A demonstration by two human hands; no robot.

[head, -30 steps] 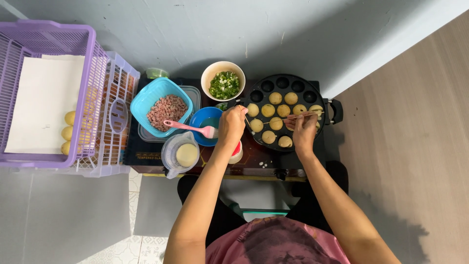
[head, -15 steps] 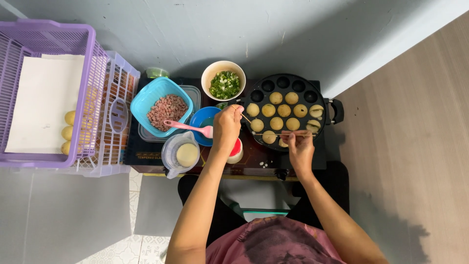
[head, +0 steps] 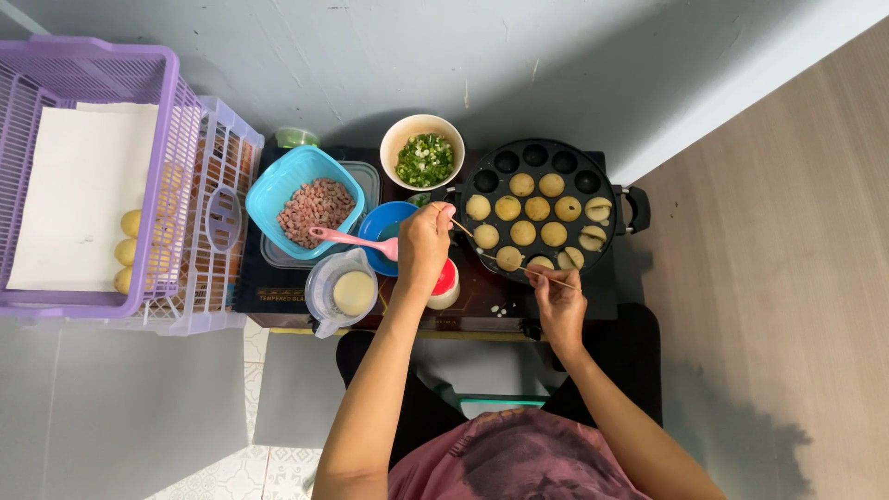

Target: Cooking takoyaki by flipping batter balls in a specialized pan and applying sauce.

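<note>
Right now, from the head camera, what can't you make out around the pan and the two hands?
- Left hand: its grip on a thin stick is hidden by the back of the hand.
- Right hand: the skewer is too thin to see where its tip meets the batter balls.
- Red-capped bottle: partly covered by the left hand.
- Blue bowl: contents blocked by the pink spoon and the hand.
- Pan: the heat source beneath is hidden.

the scene is bright and evenly lit by soft, diffuse light, with no harsh glare. a broad, soft shadow falls on the grey wall behind the black pan, and another darkens the wooden floor at lower right. focus is sharp across the middle. straight lines bow slightly toward the edges, as at the purple basket.
</note>
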